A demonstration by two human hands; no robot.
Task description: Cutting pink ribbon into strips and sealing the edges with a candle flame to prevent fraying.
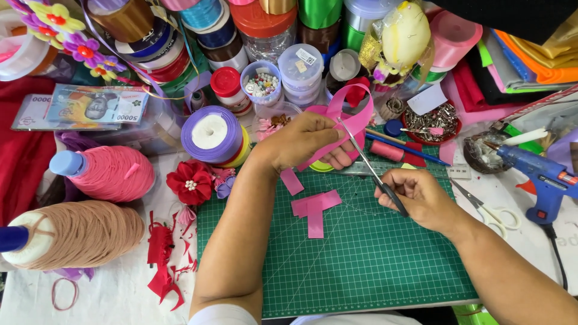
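Cutting step: left hand [304,144] pinches pink ribbon [352,117] taut; right hand [415,192] clamped on scissors [370,165], blades at ribbon. Cut strips [314,207] lie on green mat [361,259]. Next: squeeze blades shut.

On my feed, far left: two big thread cones lying on their sides, a pink one [108,173] above a tan one [78,233]. Red ribbon scraps [164,259] scattered just right of the tan cone. A red fabric flower [191,182] with a pearl centre sits beside a purple ribbon spool [212,133]. Banknotes [84,107] lie upper left, under a string of fabric flowers [66,33]. Stacked ribbon rolls [180,36] crowd the back edge, with a clear tub of beads [261,82] in front. Right side: blue glue gun [539,174], spare white-handled scissors [490,210], a red dish of pins [431,122], folded cloth [518,60] top right.
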